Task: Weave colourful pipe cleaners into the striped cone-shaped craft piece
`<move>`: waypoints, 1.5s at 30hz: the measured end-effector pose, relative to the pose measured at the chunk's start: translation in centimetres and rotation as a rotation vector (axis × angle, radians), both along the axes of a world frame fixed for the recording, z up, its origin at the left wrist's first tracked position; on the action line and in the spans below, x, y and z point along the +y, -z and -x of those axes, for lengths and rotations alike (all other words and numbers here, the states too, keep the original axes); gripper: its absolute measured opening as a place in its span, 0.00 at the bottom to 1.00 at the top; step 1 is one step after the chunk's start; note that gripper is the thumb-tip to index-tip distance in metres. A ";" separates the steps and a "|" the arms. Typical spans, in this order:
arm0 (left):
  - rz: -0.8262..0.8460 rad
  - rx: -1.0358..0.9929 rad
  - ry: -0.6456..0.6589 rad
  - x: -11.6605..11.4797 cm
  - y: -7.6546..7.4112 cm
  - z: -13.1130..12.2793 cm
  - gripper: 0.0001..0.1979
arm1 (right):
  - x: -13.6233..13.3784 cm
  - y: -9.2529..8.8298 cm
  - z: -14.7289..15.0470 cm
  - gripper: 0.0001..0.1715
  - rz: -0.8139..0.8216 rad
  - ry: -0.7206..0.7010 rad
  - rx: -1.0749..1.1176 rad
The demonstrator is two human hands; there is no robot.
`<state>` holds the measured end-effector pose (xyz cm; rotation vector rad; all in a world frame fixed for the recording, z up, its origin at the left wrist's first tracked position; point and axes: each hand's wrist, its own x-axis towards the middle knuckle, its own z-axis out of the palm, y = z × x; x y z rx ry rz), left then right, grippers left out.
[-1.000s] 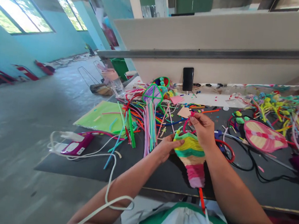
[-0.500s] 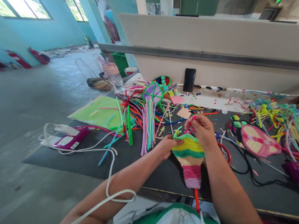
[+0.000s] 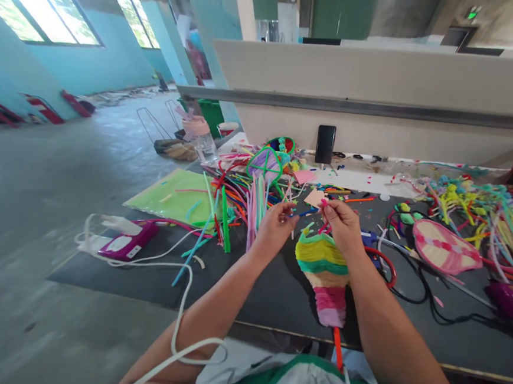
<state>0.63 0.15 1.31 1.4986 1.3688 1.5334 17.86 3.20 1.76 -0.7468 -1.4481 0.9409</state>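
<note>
My right hand (image 3: pixel 342 221) pinches a bright pink pipe cleaner (image 3: pixel 324 204) above the top edge of a fuzzy striped piece (image 3: pixel 323 262). This piece has yellow, green, beige and pink bands, narrows downward and lies on the dark table. A red-orange strip (image 3: pixel 338 347) sticks out from its lower end. My left hand (image 3: pixel 277 226) is apart from the striped piece, up and to its left, fingers loosely curled and thumb apart. A dark blue pipe cleaner (image 3: pixel 307 212) shows by its fingertips; whether they touch it, I cannot tell.
Bundled pipe cleaners (image 3: pixel 259 207) and a green bag (image 3: pixel 171 194) lie left. A purple glue-gun-like device (image 3: pixel 129 240) with a white cord is nearer. A phone (image 3: pixel 325 144) leans on the partition. At right are a pink-rimmed oval piece (image 3: pixel 447 245), black cables (image 3: pixel 426 288) and tangled yarn-like strands (image 3: pixel 460 202).
My left hand has let go of the striped piece's upper left edge and moved up and left. My right hand stays near the top edge, still pinching the pink pipe cleaner.
</note>
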 end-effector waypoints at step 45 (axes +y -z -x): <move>-0.004 -0.763 0.403 -3.4 -0.2 -0.2 0.10 | 1.9 0.8 -1.8 0.09 0.339 -0.034 0.613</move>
